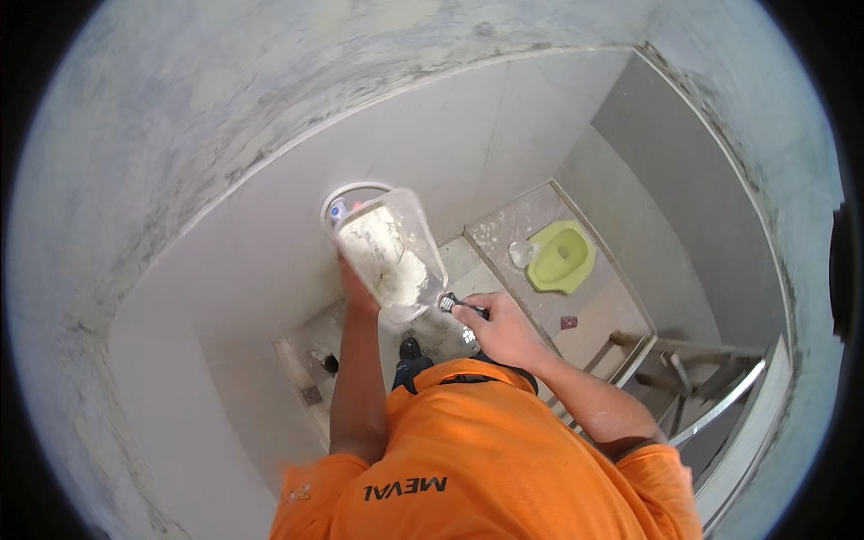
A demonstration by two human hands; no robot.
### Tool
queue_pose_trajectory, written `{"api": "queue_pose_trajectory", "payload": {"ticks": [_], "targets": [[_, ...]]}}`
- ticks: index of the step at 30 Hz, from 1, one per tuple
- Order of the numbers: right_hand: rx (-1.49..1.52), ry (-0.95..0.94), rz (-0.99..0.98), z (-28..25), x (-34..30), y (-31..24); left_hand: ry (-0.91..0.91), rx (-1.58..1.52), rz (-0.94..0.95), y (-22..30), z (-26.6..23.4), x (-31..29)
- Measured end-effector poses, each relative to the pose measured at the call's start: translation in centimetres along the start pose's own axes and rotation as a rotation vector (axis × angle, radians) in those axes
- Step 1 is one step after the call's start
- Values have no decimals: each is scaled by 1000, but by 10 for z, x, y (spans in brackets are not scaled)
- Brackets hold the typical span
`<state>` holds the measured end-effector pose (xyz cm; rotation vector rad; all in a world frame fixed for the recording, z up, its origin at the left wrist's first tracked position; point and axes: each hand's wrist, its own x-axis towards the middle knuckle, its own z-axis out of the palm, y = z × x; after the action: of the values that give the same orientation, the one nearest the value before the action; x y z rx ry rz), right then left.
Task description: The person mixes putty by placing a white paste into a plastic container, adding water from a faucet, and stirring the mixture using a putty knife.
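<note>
At the lower middle, nearest, is the orange shirt (486, 450). Beyond it, the right hand (506, 333) has its fingers wrapped around a black handle (468, 308), which points up and left to the clear tub's lower-right corner; the tool's far end is unclear. The clear tub (427, 236), left of centre, holds white material (382, 247); its long axis slants steeply from upper left to lower right. The left hand (356, 286) grips its left side, fingers mostly hidden. A round white rim (335, 191) sits close behind its upper-left end. Room opens rightward, toward the raised ledge's edge (504, 281) and yellow-green squat toilet (549, 274).
</note>
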<state>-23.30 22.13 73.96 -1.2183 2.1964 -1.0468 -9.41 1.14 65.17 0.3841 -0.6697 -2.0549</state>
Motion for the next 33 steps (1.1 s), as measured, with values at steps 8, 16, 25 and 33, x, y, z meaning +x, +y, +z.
{"api": "queue_pose_trajectory", "payload": {"ticks": [8, 16, 25, 33], "targets": [[776, -443, 671, -11, 7, -32, -15, 178, 114, -7, -4, 8], [1028, -383, 707, -17, 25, -45, -14, 121, 65, -13, 42, 4], [833, -315, 579, -28, 31, -65, 0, 73, -27, -23, 16, 1], [363, -410, 430, -73, 25, -46, -13, -138, 28, 2, 36, 15]]}}
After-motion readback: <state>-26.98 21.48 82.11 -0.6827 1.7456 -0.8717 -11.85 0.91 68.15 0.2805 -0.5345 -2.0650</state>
